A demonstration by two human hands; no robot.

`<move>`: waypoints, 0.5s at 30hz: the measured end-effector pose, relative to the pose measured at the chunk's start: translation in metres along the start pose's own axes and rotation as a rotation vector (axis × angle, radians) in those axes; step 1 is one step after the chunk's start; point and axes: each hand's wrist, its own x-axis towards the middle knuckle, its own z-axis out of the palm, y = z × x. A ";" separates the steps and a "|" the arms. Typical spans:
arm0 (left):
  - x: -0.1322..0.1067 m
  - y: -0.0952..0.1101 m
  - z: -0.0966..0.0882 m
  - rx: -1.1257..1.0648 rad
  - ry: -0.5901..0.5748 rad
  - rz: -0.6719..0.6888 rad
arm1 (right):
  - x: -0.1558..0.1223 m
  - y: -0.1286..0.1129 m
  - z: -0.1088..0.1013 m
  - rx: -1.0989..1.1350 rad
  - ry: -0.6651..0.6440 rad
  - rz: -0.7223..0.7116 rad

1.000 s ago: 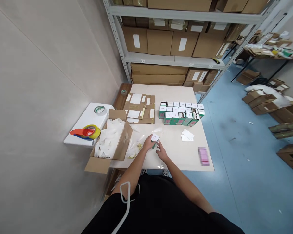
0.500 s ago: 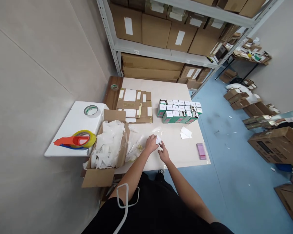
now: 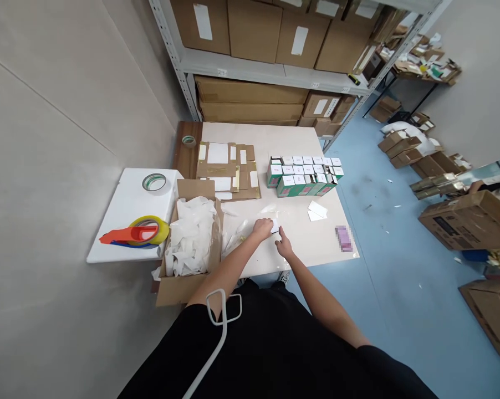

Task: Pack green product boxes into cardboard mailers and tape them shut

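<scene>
My left hand [image 3: 263, 228] is closed over a small white-topped box [image 3: 275, 225] on the white table [image 3: 291, 138]. My right hand [image 3: 284, 246] touches the same box from the right, its fingers pinched at the box's edge. Both hands are near the table's front edge. Behind them stands a block of several green boxes with white tops [image 3: 302, 176]. Two white cards [image 3: 317, 211] lie to the right of my hands.
An open carton of white wrappers [image 3: 192, 238] sits at the table's left. Flattened cardboard pieces [image 3: 227, 172] lie at the back left. Tape rolls [image 3: 144, 231] rest on a white side table [image 3: 125, 199]. A pink item [image 3: 343, 239] lies near the right edge. Shelves of cartons [image 3: 254, 33] stand behind.
The view has tilted and shifted slightly. My left hand has turned down over the small box, covering most of it, while my right hand stays beside it.
</scene>
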 end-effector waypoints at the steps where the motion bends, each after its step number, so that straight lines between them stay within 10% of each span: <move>1: 0.002 0.003 0.000 0.007 -0.001 -0.010 | 0.001 -0.001 -0.003 0.000 -0.019 -0.003; 8: 0.014 -0.003 0.005 -0.156 -0.019 -0.033 | 0.004 -0.012 -0.019 0.015 -0.109 0.006; 15: 0.020 -0.051 0.015 -0.928 0.210 -0.303 | -0.001 -0.012 -0.024 0.049 -0.101 -0.013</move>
